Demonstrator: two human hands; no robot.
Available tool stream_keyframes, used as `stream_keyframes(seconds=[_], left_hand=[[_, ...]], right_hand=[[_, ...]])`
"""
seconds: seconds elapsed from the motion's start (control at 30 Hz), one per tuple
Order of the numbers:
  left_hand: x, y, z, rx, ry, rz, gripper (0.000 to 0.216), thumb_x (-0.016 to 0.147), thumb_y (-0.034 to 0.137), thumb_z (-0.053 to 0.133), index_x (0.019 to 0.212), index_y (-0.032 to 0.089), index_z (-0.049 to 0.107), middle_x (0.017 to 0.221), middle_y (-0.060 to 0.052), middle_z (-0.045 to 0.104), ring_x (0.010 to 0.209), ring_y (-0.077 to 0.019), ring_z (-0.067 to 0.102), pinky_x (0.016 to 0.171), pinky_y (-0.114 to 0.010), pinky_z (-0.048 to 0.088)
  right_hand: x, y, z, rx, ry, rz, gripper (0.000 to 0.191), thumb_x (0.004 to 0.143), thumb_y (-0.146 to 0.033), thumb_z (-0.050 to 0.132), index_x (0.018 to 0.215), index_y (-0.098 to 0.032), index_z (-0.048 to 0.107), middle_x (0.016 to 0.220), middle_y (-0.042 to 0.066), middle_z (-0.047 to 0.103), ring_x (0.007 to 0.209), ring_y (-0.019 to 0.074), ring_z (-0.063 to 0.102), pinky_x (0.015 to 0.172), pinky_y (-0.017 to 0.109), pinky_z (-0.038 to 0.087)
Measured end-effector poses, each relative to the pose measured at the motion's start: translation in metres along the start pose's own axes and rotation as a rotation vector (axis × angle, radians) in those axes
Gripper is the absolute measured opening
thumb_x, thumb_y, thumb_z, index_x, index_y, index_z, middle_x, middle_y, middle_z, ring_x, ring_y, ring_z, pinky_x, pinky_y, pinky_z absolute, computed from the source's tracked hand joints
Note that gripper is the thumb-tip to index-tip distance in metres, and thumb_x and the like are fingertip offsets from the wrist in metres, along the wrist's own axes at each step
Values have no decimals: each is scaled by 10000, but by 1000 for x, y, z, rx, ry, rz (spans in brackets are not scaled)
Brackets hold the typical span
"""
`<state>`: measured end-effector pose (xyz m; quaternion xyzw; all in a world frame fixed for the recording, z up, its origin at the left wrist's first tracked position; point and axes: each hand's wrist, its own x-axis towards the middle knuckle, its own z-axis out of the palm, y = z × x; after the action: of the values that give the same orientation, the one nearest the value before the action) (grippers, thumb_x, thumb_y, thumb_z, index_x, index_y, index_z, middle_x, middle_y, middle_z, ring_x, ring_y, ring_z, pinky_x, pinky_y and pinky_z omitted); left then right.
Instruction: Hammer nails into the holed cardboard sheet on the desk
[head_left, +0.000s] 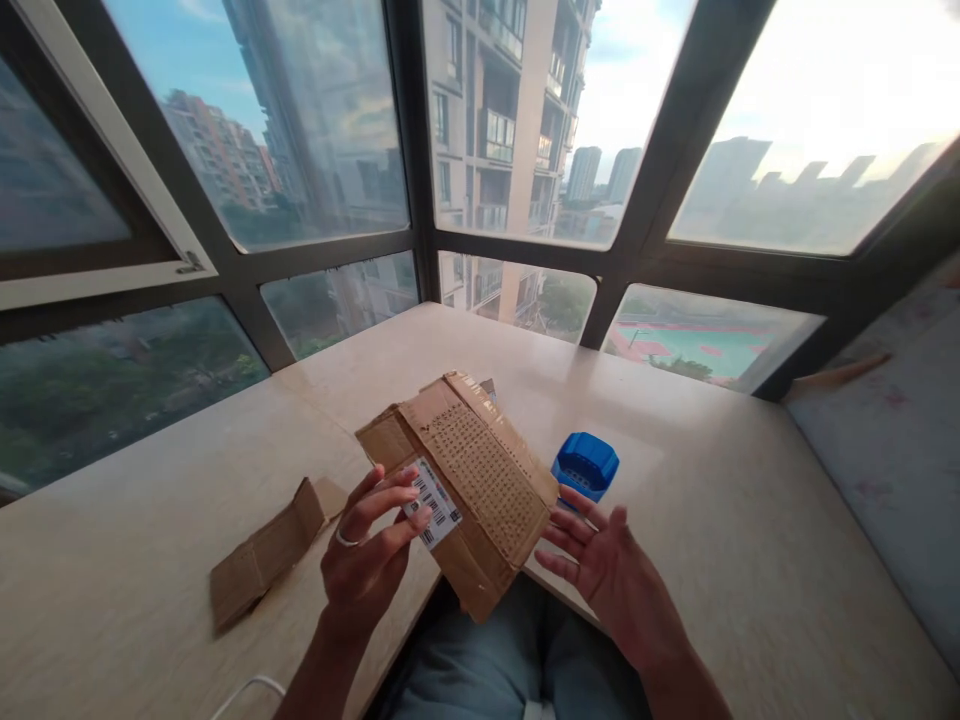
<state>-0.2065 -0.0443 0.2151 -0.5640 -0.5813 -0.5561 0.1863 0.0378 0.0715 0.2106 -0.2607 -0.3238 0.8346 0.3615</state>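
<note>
Flattened cardboard box [469, 480] held over table's [750, 520] near edge. Left hand [367, 560] pinches label [433, 503] corner; right hand [611, 570] open, fingers spread, at right edge. Likely light, stiff, bendable; best gripped by edges.

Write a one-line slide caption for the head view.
Left hand holds a cardboard box by its label; right hand open beside it.

My left hand [367, 560] wears a silver ring; the flat brown cardboard box [465, 490] shows rows of tiny perforations and a white barcode label [433, 503]; far right, a blue plastic container [586, 465]; near left, a brown cardboard scrap [270, 550]; the table [750, 520] is pale beige.
</note>
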Motion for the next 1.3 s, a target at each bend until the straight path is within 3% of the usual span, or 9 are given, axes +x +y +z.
stream_keyframes(seconds=[0.13, 0.33, 0.43, 0.53, 0.63, 0.7, 0.83, 1.0, 1.3], left_hand=[[-12, -1, -2, -62, -38, 32, 186, 819, 157, 665, 774, 319, 745, 958, 12, 720, 1024, -212, 701, 1048, -476, 496], [-30, 4, 8, -157, -17, -21, 268, 803, 80, 662, 882, 324, 740, 1214, -6, 638, 1211, -250, 597, 1025, -483, 517], [-33, 11, 16, -241, 109, -294, 102, 822, 195, 685, 878, 269, 728, 1318, -38, 582, 1293, -268, 524, 1042, -458, 501], [-28, 19, 23, -534, 203, -766, 281, 820, 337, 699, 1082, 249, 654, 1345, -87, 576, 1246, -271, 566, 1008, -433, 516], [-21, 26, 30, -777, 152, -1161, 531, 732, 427, 767, 1177, 210, 576, 1284, -130, 621, 1119, -282, 646, 881, -389, 573], [-18, 30, 35, -831, 72, -1274, 619, 663, 422, 818, 1173, 172, 572, 1193, -139, 670, 1046, -281, 676, 837, -365, 578], [-13, 36, 45, -867, -141, -1301, 604, 611, 376, 852, 1113, 146, 608, 989, -99, 736, 880, -253, 714, 765, -331, 580], [-3, 37, 69, -869, -379, -1264, 611, 631, 397, 832, 1136, 140, 604, 947, -90, 739, 815, -235, 716, 723, -312, 577], [24, 7, 183, -607, -734, -947, 746, 666, 353, 780, 1305, 107, 485, 1108, -156, 683, 996, -269, 673, 824, -345, 536]], right_hand=[[-2, 7, -1, 2, 92, -33, 479, 712, -401, 822, 1127, -235, 647, 1028, 68, 739, 856, 212, 705, 743, 333, 574], [-7, 16, 2, -94, 170, 12, 527, 638, -317, 881, 1094, -201, 643, 967, 68, 753, 793, 219, 711, 629, 284, 565], [-9, 20, -2, -121, 163, -13, 463, 648, -319, 875, 1033, -215, 639, 922, 46, 752, 755, 214, 704, 610, 297, 563], [-10, 26, -9, -122, 155, -23, 432, 668, -330, 861, 1013, -225, 623, 928, 39, 743, 751, 216, 693, 595, 306, 556], [-11, 35, -15, -106, 162, -20, 417, 670, -337, 858, 986, -229, 608, 945, 34, 735, 749, 204, 681, 611, 299, 543], [-13, 41, -18, -106, 163, -12, 412, 675, -350, 853, 977, -230, 599, 954, 36, 731, 760, 202, 677, 629, 297, 534], [-23, 45, -25, -185, 195, -12, 413, 683, -398, 840, 973, -218, 607, 937, 50, 728, 820, 223, 676, 694, 310, 520], [-37, 22, -43, -340, 141, 16, 405, 726, -493, 783, 965, -192, 657, 994, 85, 725, 939, 258, 666, 793, 352, 520], [1, -27, -80, -433, 478, -45, 422, 745, -551, 713, 900, -164, 648, 783, 39, 705, 654, 178, 660, 497, 238, 504]])
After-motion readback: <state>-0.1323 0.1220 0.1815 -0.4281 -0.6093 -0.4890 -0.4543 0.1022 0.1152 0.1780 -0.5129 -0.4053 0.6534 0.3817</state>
